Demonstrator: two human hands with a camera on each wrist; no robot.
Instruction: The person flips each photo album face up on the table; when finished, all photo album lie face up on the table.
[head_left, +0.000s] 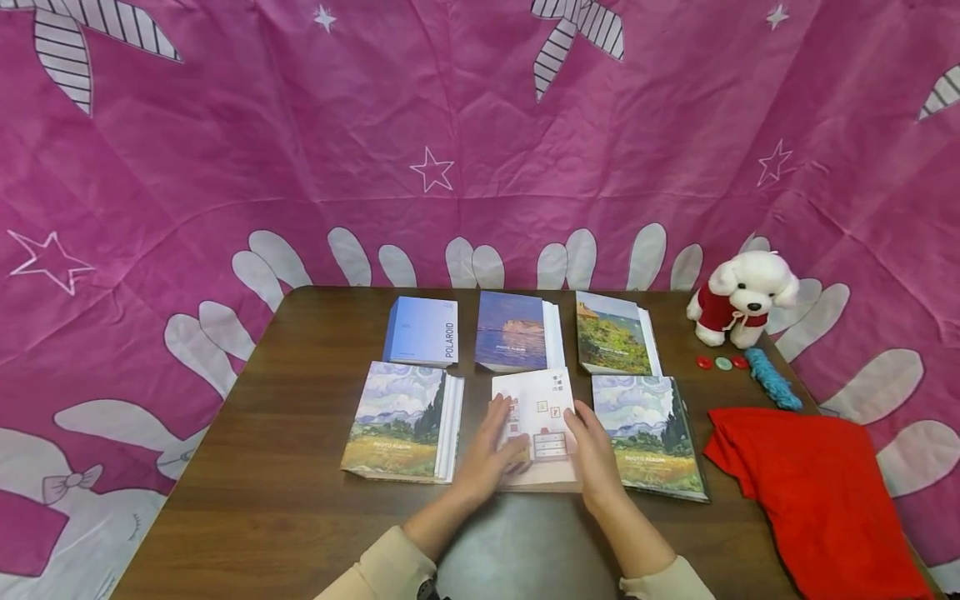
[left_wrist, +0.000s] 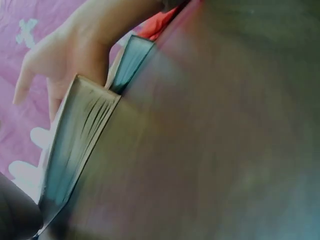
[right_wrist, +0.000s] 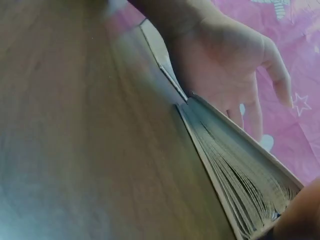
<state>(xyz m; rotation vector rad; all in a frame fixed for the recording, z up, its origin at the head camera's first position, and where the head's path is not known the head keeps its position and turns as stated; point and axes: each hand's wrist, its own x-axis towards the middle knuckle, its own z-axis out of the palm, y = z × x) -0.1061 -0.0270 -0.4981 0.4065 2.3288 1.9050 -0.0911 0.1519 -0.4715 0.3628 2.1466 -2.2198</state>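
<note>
Both hands flank the white album (head_left: 542, 425) at the table's (head_left: 300, 467) near edge — left hand (head_left: 491, 454) and right hand (head_left: 596, 454) lie on its cover, fingers loosely spread, not pinching. Between two landscape albums (head_left: 401, 421), it's best squared gently, pressing evenly.

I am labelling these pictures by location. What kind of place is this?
Probably an improvised recording corner, not a lived-in room: a pink star-printed sheet hangs as backdrop behind a wooden table, where six photo albums lie in two neat rows beside a plush dog.
</note>
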